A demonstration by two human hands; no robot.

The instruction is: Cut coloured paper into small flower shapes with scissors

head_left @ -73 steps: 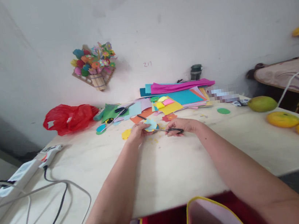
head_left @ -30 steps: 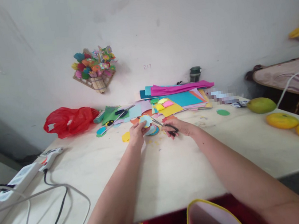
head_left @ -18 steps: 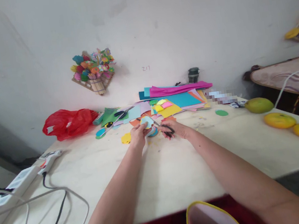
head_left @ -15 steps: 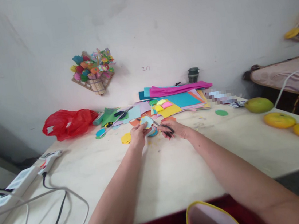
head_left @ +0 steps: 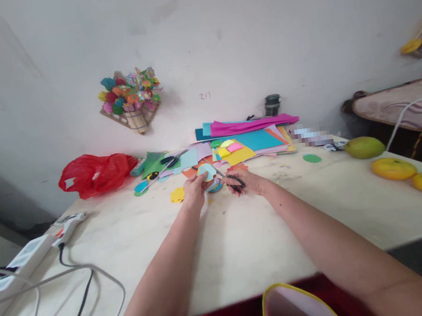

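Observation:
My left hand (head_left: pixel 195 186) pinches a light blue paper piece (head_left: pixel 206 171) with a rounded edge, and yellow shows along its rim. In my right hand (head_left: pixel 248 181) is a pair of scissors (head_left: pixel 238 185) with black handles, the fingers wrapped through the loops. Its blades point up and left, beside the paper; whether they touch it I cannot tell. Yellow paper shapes (head_left: pixel 177 195) lie left of my left hand. Below the held paper lie blue round pieces, partly hidden. An orange scalloped paper (head_left: pixel 237 167) rests just behind my right hand.
Coloured sheets (head_left: pixel 259 141) and a magenta roll (head_left: pixel 253 124) lie along the wall. A second pair of scissors (head_left: pixel 170 160) is at back left, near a red plastic bag (head_left: pixel 96 174). Mangoes (head_left: pixel 393 168) sit at right. A power strip (head_left: pixel 26 261) with cables occupies the left.
Both hands keep nearly the same position and grip. The whole view has shifted very slightly; nothing else has visibly moved.

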